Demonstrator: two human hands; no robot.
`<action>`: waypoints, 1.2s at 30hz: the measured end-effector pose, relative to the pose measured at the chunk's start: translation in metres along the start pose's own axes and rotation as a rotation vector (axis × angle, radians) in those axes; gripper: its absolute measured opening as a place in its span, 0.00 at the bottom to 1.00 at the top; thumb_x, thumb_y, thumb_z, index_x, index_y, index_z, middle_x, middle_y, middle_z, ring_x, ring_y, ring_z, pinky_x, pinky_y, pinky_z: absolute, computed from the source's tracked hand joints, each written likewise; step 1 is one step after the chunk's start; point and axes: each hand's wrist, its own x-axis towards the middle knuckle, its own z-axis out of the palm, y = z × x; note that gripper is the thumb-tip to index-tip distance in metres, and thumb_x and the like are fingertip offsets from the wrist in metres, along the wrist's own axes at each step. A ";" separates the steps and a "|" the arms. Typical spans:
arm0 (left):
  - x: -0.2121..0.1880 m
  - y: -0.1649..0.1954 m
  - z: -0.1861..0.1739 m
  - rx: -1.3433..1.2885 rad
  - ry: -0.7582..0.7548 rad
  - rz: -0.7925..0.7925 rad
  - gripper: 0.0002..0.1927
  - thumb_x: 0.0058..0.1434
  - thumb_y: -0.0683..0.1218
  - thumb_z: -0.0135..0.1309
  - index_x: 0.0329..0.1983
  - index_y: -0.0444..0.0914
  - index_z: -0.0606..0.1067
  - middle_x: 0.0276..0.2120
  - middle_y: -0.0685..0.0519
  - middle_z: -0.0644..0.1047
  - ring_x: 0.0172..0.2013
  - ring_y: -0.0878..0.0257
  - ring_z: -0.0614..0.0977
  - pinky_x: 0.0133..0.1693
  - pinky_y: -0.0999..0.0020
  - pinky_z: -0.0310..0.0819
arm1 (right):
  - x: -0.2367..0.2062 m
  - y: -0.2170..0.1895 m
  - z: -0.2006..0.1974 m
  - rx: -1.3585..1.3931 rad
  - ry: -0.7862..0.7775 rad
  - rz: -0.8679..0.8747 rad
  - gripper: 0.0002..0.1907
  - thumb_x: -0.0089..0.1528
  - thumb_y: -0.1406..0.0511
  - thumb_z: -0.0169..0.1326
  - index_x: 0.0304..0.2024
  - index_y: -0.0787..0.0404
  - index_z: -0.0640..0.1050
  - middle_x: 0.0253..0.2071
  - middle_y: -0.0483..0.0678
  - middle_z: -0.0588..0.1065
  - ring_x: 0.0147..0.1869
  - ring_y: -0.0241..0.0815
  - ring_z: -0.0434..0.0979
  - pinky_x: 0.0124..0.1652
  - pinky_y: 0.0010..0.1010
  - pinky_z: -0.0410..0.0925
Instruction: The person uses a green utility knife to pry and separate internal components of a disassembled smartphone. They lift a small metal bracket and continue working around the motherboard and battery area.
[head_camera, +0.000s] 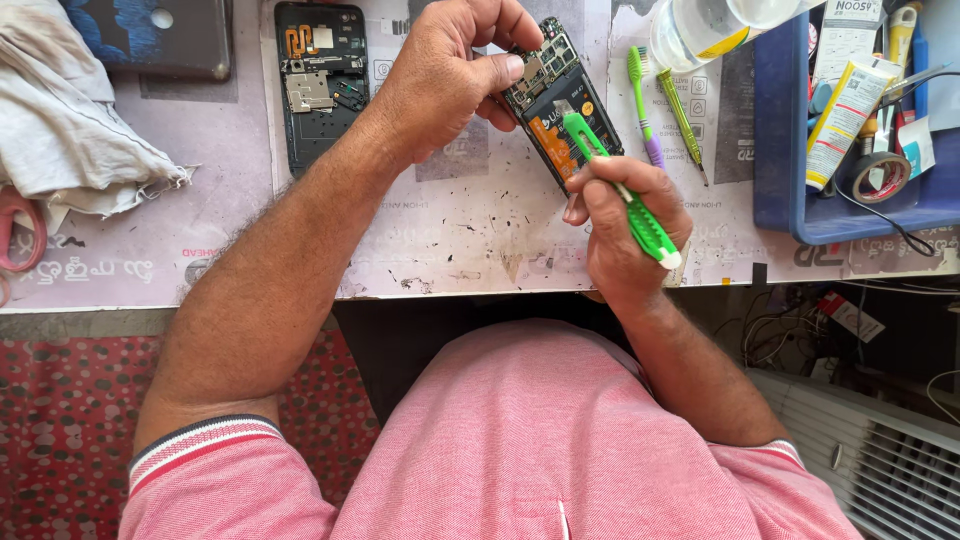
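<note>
My left hand (440, 75) grips an opened phone (560, 100) by its top end, holding it tilted above the worktable; its circuit board and orange-labelled battery face up. My right hand (625, 225) holds a green utility knife (620, 195) like a pen, its tip resting on the battery near the phone's middle. Both forearms reach out from a pink shirt at the bottom of the view.
A second phone shell (320, 80) lies at the back left beside a white cloth (70, 120). A green toothbrush (640, 90) and a screwdriver (682, 120) lie right of the phone. A blue tray (780, 170) with glue tubes and tape sits at the right; a clear bottle (700, 30) stands behind.
</note>
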 end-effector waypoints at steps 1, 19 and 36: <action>0.000 0.000 0.000 -0.012 0.001 -0.006 0.09 0.67 0.35 0.50 0.48 0.36 0.76 0.43 0.51 0.78 0.38 0.66 0.86 0.33 0.73 0.89 | 0.000 -0.002 -0.002 0.041 -0.005 0.007 0.12 0.74 0.73 0.51 0.59 0.70 0.72 0.47 0.62 0.78 0.38 0.42 0.78 0.44 0.32 0.75; 0.004 -0.006 0.001 -0.079 0.031 -0.016 0.10 0.66 0.34 0.50 0.49 0.35 0.75 0.43 0.51 0.78 0.37 0.66 0.86 0.31 0.72 0.90 | 0.001 -0.002 0.004 0.131 0.023 0.049 0.16 0.74 0.70 0.46 0.63 0.69 0.73 0.52 0.68 0.78 0.41 0.47 0.82 0.44 0.34 0.76; 0.003 -0.008 0.000 -0.076 0.033 0.027 0.10 0.68 0.35 0.50 0.51 0.35 0.75 0.45 0.50 0.78 0.38 0.65 0.86 0.33 0.71 0.90 | 0.004 0.000 0.015 0.276 0.077 0.140 0.17 0.73 0.69 0.46 0.63 0.69 0.72 0.57 0.69 0.76 0.45 0.51 0.83 0.43 0.39 0.78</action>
